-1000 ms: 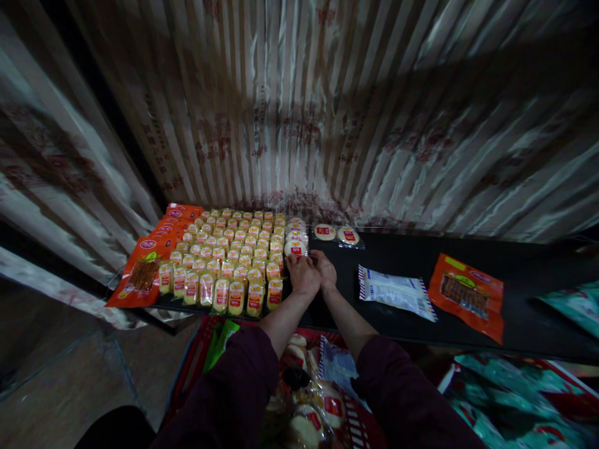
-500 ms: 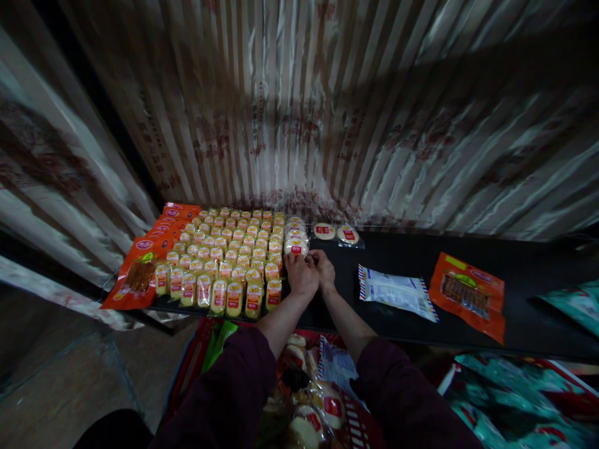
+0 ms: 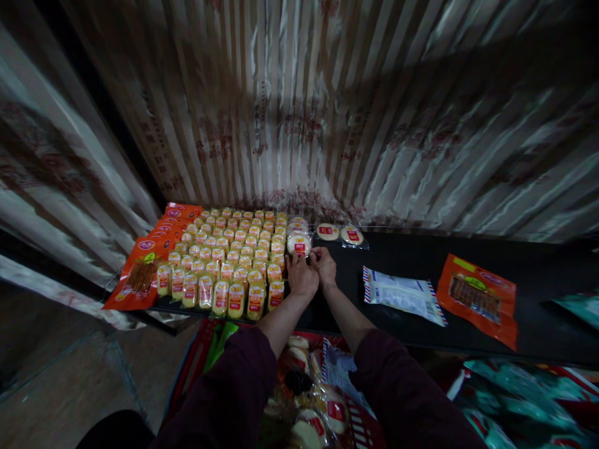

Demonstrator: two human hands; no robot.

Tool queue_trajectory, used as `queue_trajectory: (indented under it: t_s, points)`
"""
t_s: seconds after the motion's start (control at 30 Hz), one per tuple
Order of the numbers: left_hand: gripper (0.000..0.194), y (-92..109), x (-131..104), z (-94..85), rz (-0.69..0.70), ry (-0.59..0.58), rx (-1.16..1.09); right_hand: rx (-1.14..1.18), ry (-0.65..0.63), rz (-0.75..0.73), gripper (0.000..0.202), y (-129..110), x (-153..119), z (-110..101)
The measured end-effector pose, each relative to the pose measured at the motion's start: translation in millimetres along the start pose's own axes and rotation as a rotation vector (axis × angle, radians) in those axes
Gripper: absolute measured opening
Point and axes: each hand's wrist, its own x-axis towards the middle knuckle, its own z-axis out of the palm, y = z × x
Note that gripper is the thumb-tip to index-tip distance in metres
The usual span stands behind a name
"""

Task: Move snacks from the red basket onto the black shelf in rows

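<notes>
Both my hands are at a round white cake in a clear wrapper with a red label [image 3: 299,244], at the front of a short row of the same cakes. My left hand [image 3: 302,277] has its fingers closed on the cake's near edge. Right beside it, my right hand [image 3: 324,266] pinches the near right corner of the wrapper. Left of the hands stand rows of small yellow wrapped cakes [image 3: 236,299]. Two more round white cakes lie apart behind my right hand, one [image 3: 327,231] beside the other [image 3: 352,235].
The black shelf [image 3: 402,249] holds orange snack bags [image 3: 141,274] at the left end. A white-and-blue packet [image 3: 405,293] and another orange bag [image 3: 480,296] lie to the right. Below, a red basket [image 3: 187,368] holds mixed packets; teal packets [image 3: 524,393] lie lower right. A striped curtain [image 3: 290,125] hangs behind.
The front white cake has been tilted up or pushed slightly back in its row, covering more of those behind. My hands stay close together; the view has shifted slightly.
</notes>
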Motion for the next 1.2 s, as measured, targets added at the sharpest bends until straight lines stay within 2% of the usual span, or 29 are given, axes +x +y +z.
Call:
queue_trajectory:
  t_s: [0.17, 0.3, 0.37, 0.5, 0.7, 0.83, 1.2]
  points:
    - [0.039, -1.0, 2.3, 0.5, 0.0, -0.006, 0.021, -0.066, 0.003, -0.02, 0.015, 2.3, 2.8, 2.8]
    - [0.034, -0.5, 2.9, 0.9, 0.013, 0.02, 0.025, -0.062, 0.054, -0.068, 0.036, 7.2, 2.6, 5.2]
    - [0.034, -0.9, 3.6, 1.7, 0.011, 0.03, 0.037, -0.046, 0.035, -0.093, 0.041, 8.5, 2.6, 6.5]
    - [0.038, -1.8, 6.3, 3.3, -0.002, 0.03, 0.051, -0.042, -0.056, -0.15, 0.036, 7.4, 4.3, 6.7]
    - [0.036, -0.3, 5.6, 5.2, -0.043, 0.053, 0.01, -0.058, -0.112, -0.139, 0.036, 5.9, 5.3, 2.3]
    - [0.039, 0.0, 2.9, 7.0, -0.097, 0.059, -0.057, -0.039, -0.117, -0.117, 0.036, 7.8, 3.4, 0.5]
    - [0.041, 4.2, -2.1, 3.4, -0.092, -0.003, -0.11, 0.028, -0.107, -0.065, 0.041, 19.2, 1.4, -0.4]
